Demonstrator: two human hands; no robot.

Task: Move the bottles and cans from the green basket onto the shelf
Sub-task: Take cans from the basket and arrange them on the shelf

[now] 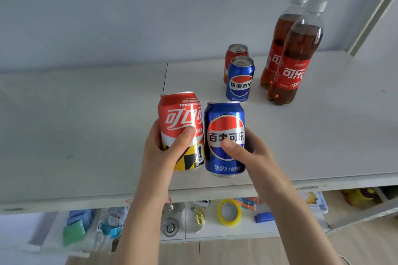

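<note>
Two bare forearms reach up from the bottom of the view. The left hand (165, 153) grips a red can (179, 127), its fingers curled round the back and the thumb pressed across the label. The right hand (249, 153) grips a blue can (224, 135) in the same way, thumb on the front and fingers closed round the far side. Both cans are upright and side by side, touching or nearly so, over the white shelf (86, 127) just inside its front edge, near the middle. Whether their bases rest on the shelf cannot be told.

Farther back, toward the right end of the shelf, a second blue can (240, 79) stands upright with a second red can (235, 51) directly behind it, partly hidden. Just to their right stand two cola bottles with red labels and white caps: the front bottle (296, 58) overlaps the rear bottle (280, 32), which is closer to the back edge.

A lower shelf (215, 232) shows beneath the front edge, carrying a yellow tape roll (228, 212), a green pack (72, 232), a small blue block (264, 217) and other blurred small items.
</note>
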